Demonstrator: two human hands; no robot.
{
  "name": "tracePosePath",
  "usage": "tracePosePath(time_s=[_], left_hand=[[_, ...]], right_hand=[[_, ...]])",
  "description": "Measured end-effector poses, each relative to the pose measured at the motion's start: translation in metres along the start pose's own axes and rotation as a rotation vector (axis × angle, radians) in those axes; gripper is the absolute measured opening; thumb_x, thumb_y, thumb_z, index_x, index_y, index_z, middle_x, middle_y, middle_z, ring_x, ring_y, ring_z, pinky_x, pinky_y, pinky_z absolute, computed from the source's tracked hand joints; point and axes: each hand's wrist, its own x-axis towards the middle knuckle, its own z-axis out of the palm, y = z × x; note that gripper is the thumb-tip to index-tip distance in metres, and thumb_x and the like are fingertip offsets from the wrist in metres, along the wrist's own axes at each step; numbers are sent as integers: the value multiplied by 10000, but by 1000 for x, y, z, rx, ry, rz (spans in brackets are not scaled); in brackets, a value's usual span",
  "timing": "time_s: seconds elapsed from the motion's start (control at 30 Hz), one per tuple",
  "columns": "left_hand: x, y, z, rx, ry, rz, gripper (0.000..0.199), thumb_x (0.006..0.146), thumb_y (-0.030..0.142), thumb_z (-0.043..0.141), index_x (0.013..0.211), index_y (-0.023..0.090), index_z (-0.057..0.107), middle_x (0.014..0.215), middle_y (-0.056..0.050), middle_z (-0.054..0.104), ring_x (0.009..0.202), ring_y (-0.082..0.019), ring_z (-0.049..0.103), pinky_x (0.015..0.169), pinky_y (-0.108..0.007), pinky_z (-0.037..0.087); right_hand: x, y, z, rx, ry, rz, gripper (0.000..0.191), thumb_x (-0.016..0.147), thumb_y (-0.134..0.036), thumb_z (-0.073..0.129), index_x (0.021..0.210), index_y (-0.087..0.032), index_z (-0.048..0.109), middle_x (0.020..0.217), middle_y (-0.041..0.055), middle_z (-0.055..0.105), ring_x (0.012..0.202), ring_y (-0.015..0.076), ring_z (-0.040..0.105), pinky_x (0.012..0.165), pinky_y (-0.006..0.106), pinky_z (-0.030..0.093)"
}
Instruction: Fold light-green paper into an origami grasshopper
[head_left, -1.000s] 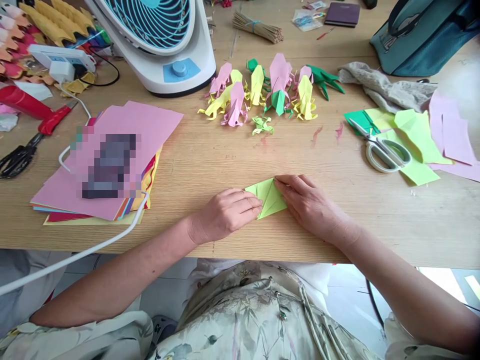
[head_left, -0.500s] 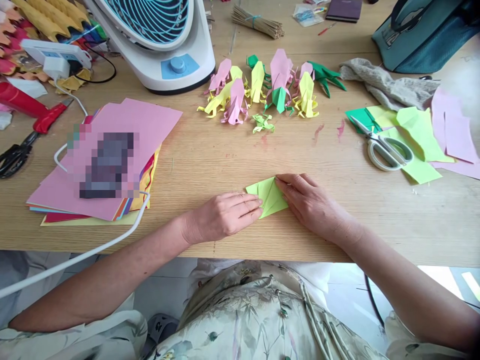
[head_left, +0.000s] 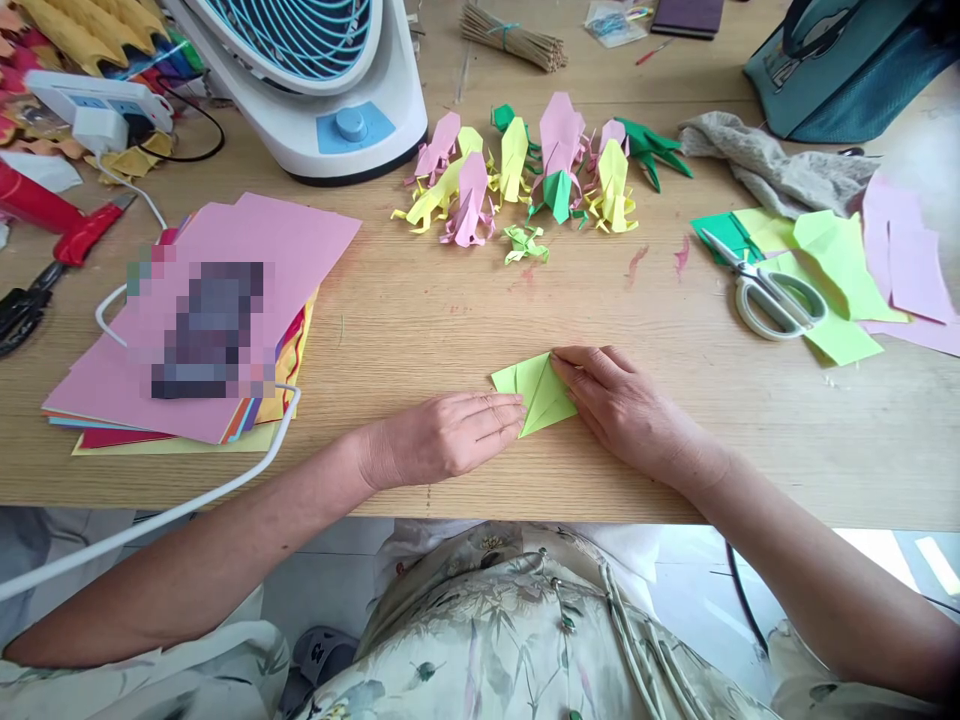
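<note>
A folded lime-green sheet of origami paper [head_left: 541, 395] lies flat on the table in front of me, with crease lines meeting toward its lower point. My left hand [head_left: 454, 430] covers its left side, fingers together and closed on that edge; the thumb is hidden beneath. At the right side, my right hand [head_left: 611, 400] has its fingers closed along the edge, fingertips at the top right corner. Beyond the paper stands a small folded lime-green frog [head_left: 525, 244], with several pink, yellow and green folded paper animals [head_left: 561, 140] grouped behind it.
White-handled scissors [head_left: 776, 300] rest on green and pink paper pieces [head_left: 919, 275] at right. At left, a stack of coloured paper [head_left: 300, 235] bears a blurred dark object, with a white cable [head_left: 225, 490] crossing in front. A fan [head_left: 345, 130] and a teal bag [head_left: 847, 90] stand farther back.
My left hand has shifted very slightly, its fingers lying a little flatter at the paper's left edge. The right hand and the paper stay in place. The view has tilted slightly.
</note>
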Motion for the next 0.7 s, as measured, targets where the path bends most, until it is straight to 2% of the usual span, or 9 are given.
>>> tracePosePath(time_s=[0.13, 0.27, 0.4, 0.53, 0.7], left_hand=[[-1, -1, -1, -50, -15, 0, 243, 917, 58, 577, 1141, 99, 659, 1217, -166, 699, 1221, -229, 632, 1053, -379, 554], [-1, -2, -4, -51, -21, 33, 237, 916, 48, 573, 1134, 68, 665, 1216, -189, 694, 1227, -247, 627, 1061, -387, 548], [-1, -2, -5, -53, -61, 44, 241, 933, 55, 547, 1141, 78, 665, 1244, -165, 686, 1275, -260, 589, 1070, -408, 543], [-2, 0, -4, -97, -35, 13, 235, 938, 55, 540, 1146, 56, 648, 1221, -176, 695, 1271, -261, 592, 1073, -410, 540], [-1, 3, -4, -160, 2, -64, 217, 973, 65, 467, 1108, 87, 635, 1192, -146, 713, 1270, -217, 595, 1085, -388, 530]], right_hand=[[0, 0, 0, 24, -10, 15, 375, 968, -115, 376, 1300, -50, 539, 1240, 226, 581, 1044, 307, 552, 898, 463, 526], [-1, 0, 0, 52, -29, 32, 401, 979, -130, 355, 1340, -80, 523, 1251, 217, 578, 1070, 314, 547, 913, 486, 516], [-2, 0, 0, 95, -41, 49, 416, 983, -146, 350, 1361, -90, 516, 1287, 216, 561, 1113, 330, 534, 939, 511, 499], [-3, 1, 0, 82, -45, 47, 411, 983, -139, 354, 1359, -101, 515, 1289, 205, 556, 1103, 322, 534, 933, 499, 503], [-2, 1, 1, 52, -46, 35, 399, 987, -134, 346, 1345, -73, 511, 1280, 217, 555, 1084, 311, 530, 930, 484, 506]])
